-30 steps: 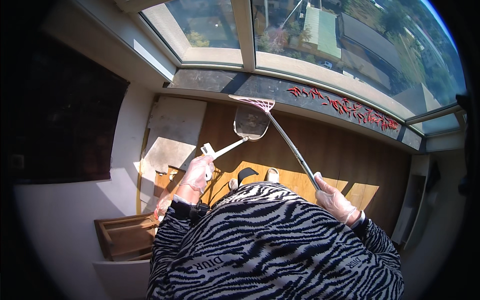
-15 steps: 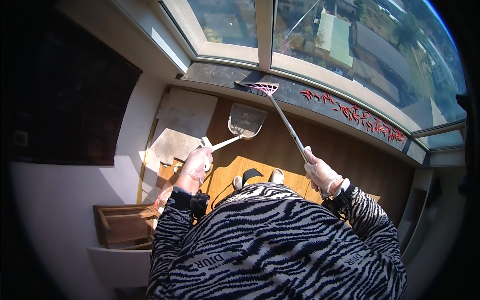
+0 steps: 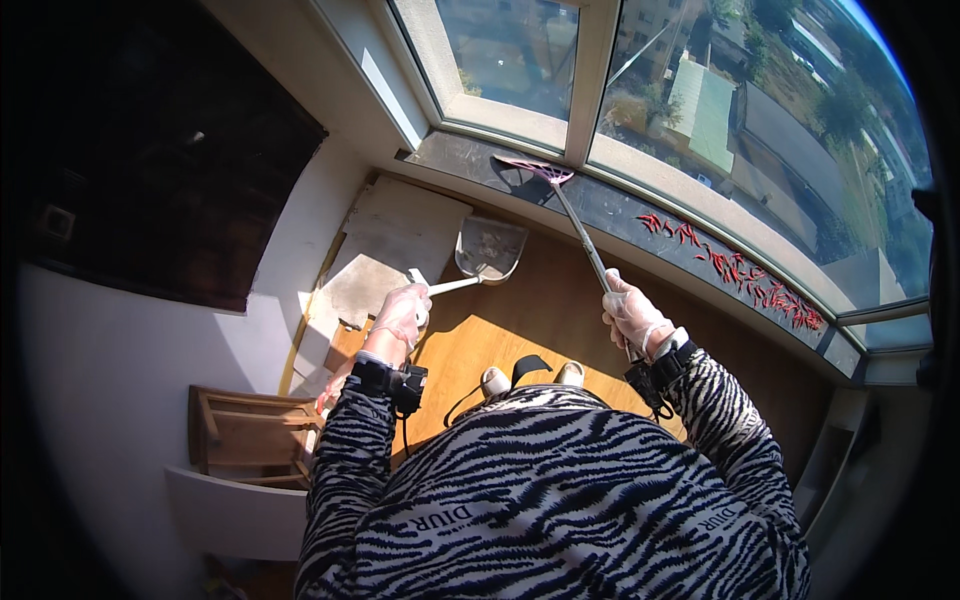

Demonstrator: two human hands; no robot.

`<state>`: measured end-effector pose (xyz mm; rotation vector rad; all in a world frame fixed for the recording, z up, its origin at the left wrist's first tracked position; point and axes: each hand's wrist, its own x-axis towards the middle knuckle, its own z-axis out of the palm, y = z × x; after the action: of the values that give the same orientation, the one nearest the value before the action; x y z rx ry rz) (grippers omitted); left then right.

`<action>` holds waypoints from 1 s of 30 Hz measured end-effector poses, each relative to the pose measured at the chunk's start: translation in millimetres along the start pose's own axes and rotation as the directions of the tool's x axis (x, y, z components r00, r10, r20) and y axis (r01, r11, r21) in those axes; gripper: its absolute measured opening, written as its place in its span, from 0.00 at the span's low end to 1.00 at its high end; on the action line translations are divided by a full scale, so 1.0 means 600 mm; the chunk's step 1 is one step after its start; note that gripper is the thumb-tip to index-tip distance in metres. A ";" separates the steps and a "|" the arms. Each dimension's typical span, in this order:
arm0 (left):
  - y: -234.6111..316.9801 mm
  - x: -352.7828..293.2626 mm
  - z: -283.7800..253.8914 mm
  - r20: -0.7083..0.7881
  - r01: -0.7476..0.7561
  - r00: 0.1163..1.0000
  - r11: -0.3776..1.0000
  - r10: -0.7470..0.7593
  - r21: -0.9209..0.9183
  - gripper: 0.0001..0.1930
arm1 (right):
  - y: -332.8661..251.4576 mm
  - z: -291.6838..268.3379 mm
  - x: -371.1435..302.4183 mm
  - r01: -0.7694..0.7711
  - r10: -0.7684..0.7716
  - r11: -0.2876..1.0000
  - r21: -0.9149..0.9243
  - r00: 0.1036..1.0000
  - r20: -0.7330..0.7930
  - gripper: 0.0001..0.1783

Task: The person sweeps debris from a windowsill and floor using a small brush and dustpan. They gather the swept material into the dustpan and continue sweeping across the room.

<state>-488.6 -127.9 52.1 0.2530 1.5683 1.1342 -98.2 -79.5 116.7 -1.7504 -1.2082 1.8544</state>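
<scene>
My gloved left hand (image 3: 402,312) is closed around the white handle of a dustpan (image 3: 455,286). The pan hangs out ahead with some pale debris in it, above the floor or on it; I cannot tell which. My gloved right hand (image 3: 635,312) grips the metal pole of a broom (image 3: 582,228) with a pink, fan-shaped head. That head lies over the left part of the dark windowsill (image 3: 610,200). Further right along the sill, many red chili peppers (image 3: 740,270) are scattered, apart from the broom head.
Large windows (image 3: 510,60) rise behind the sill. A pale board (image 3: 400,225) lies at the left by the white wall. Nearer on the left are a wooden stool (image 3: 255,430) and a white panel (image 3: 235,515). My light shoes (image 3: 570,373) stand on the wood floor (image 3: 460,345).
My view has shifted, so the window and sill sit further right in it. Against the room, the broom head and the dustpan have both moved a little left. Both hands keep their grip.
</scene>
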 end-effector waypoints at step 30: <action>0.733 0.486 -0.521 0.066 0.001 0.998 1.000 -0.001 0.009 0.08 | -0.738 0.665 0.518 0.008 -0.185 0.854 0.521 0.940 0.288 0.08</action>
<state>-1030.3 134.3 171.1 0.2930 1.5154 1.1075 -668.7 266.8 198.1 -1.0993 -0.7687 2.2055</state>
